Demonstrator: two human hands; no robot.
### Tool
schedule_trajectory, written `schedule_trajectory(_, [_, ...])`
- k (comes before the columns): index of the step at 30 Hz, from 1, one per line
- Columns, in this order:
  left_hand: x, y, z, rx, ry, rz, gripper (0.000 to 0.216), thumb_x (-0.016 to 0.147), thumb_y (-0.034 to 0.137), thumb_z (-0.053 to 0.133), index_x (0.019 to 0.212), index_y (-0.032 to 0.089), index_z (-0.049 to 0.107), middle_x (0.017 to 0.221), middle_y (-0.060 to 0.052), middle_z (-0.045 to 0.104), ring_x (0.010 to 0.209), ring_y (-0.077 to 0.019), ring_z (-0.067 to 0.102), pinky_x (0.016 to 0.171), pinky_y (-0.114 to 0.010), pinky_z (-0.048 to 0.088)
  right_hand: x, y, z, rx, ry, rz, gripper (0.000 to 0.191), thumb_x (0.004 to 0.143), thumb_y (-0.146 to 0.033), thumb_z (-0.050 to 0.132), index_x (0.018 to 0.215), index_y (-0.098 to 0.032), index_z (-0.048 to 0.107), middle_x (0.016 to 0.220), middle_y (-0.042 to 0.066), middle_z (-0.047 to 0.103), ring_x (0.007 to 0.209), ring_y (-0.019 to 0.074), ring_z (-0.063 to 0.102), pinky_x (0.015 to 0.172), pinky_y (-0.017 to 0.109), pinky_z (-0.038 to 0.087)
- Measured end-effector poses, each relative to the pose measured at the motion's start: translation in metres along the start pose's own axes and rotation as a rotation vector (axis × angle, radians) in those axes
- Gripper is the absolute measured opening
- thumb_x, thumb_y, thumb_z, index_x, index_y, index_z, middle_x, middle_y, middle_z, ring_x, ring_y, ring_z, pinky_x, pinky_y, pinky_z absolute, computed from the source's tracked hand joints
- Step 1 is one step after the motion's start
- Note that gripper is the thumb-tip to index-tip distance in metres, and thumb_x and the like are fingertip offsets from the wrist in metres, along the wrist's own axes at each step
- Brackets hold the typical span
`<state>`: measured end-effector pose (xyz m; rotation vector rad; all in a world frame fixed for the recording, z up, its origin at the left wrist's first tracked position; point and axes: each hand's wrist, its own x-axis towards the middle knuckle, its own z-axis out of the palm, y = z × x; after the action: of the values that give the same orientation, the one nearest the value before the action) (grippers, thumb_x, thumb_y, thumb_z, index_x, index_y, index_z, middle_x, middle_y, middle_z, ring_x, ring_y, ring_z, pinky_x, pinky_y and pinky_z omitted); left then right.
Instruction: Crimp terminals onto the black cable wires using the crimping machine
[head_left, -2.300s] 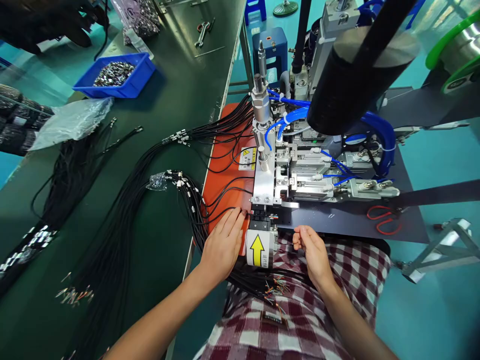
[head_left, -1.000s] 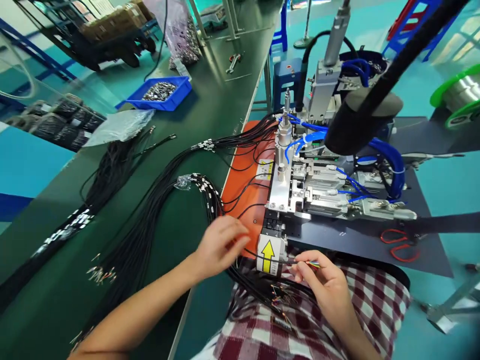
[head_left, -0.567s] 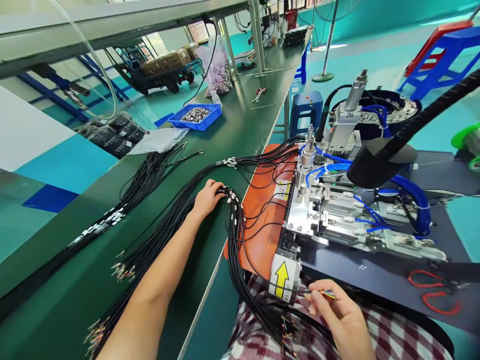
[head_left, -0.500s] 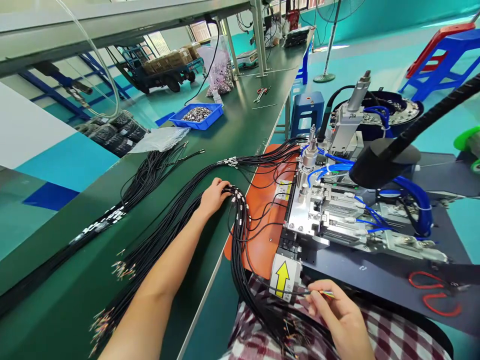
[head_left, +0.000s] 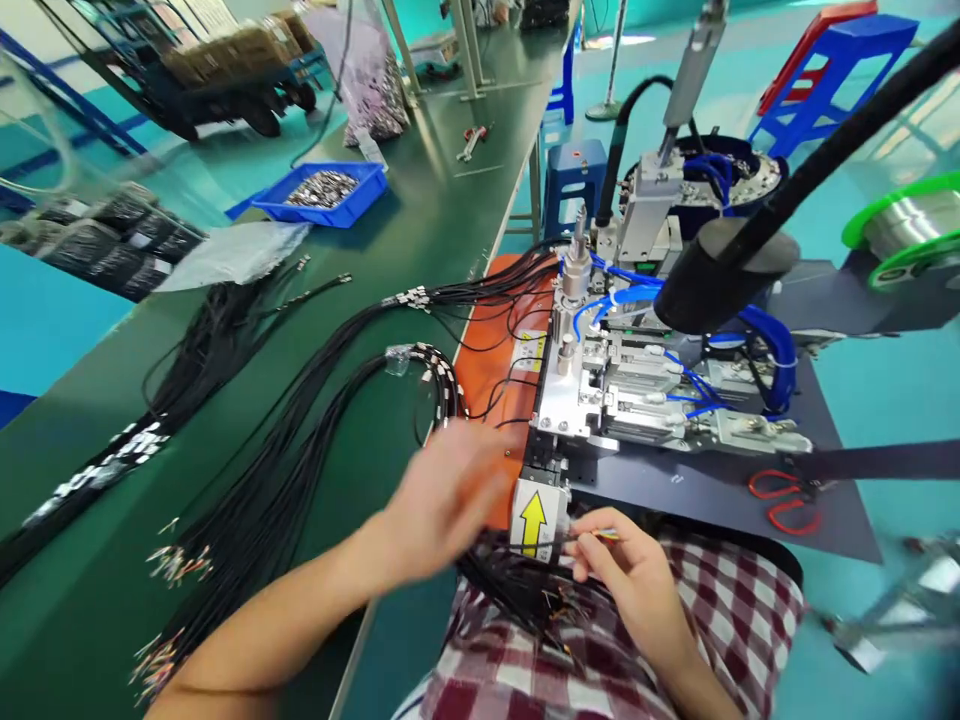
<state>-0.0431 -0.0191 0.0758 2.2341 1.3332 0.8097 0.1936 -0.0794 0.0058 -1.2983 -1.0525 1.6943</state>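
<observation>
My right hand pinches the stripped end of a thin black cable with coloured wires, just right of the label with a yellow arrow on the small metal machine. My left hand is blurred by motion over the near edge of the orange mat, left of that label; its fingers are smeared. Bundles of black cables with metal ends lie across the green bench and over my checked lap.
A blue bin of metal parts and a clear plastic bag lie at the bench's far left. Red scissors rest on the grey plate right of the machine. Blue stools and a green wire spool stand beyond.
My left hand has come back from the cable ends far out on the bench to the near edge of the orange mat. The right hand still holds the cable end. The view has tilted down.
</observation>
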Motion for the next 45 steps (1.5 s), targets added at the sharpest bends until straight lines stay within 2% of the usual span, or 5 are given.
schedule_trajectory(2, [-0.013, 0.03, 0.023, -0.281, -0.355, -0.084, 0.04, 0.089, 0.025, 0.054, 0.127, 0.02, 0.042, 0.108, -0.008, 0.06, 0.097, -0.0189, 0.056, 0.086, -0.031, 0.046, 0.004, -0.005, 0.004, 0.045, -0.014, -0.002, 0.023, 0.083, -0.041, 0.062, 0.087, -0.018, 0.062, 0.064, 0.001, 0.065, 0.062, 0.0156, 0.063, 0.067, 0.03, 0.052])
schedule_trajectory(5, [-0.021, 0.04, 0.047, -0.527, -0.519, -0.297, 0.024, 0.096, 0.026, 0.039, 0.118, 0.02, 0.047, 0.088, -0.003, 0.061, 0.076, -0.0138, 0.055, 0.069, -0.024, 0.044, 0.008, -0.009, 0.002, 0.079, -0.009, -0.003, 0.021, 0.083, -0.038, 0.063, 0.091, -0.019, 0.063, 0.071, 0.002, 0.066, 0.06, 0.0135, 0.06, 0.063, 0.028, 0.051])
schedule_trajectory(9, [-0.017, 0.033, 0.052, -0.519, -0.528, -0.354, 0.023, 0.097, 0.028, 0.037, 0.095, 0.018, 0.057, 0.082, -0.001, 0.057, 0.073, -0.0132, 0.049, 0.066, -0.024, 0.038, 0.007, -0.011, -0.003, 0.082, 0.06, -0.027, 0.02, 0.083, -0.037, 0.063, 0.089, -0.018, 0.063, 0.069, 0.001, 0.064, 0.058, 0.0128, 0.058, 0.061, 0.027, 0.051])
schedule_trajectory(23, [0.002, 0.034, 0.078, -1.04, -0.439, -0.534, 0.03, 0.093, 0.034, 0.047, 0.118, 0.018, 0.048, 0.071, 0.001, 0.057, 0.048, -0.0058, 0.034, 0.044, -0.018, 0.026, 0.009, -0.01, -0.022, 0.2, 0.062, -0.078, 0.018, 0.086, -0.037, 0.059, 0.086, -0.019, 0.064, 0.074, 0.0, 0.063, 0.059, 0.0105, 0.054, 0.059, 0.024, 0.045])
schedule_trajectory(45, [0.003, 0.039, 0.081, -1.198, -0.287, -0.6, 0.029, 0.085, 0.04, 0.062, 0.096, 0.014, 0.054, 0.061, 0.007, 0.043, 0.041, -0.0007, 0.032, 0.038, -0.015, 0.024, 0.016, -0.007, -0.01, 0.284, 0.049, -0.089, 0.019, 0.081, -0.039, 0.065, 0.08, -0.02, 0.063, 0.068, -0.001, 0.058, 0.055, 0.011, 0.048, 0.054, 0.024, 0.043])
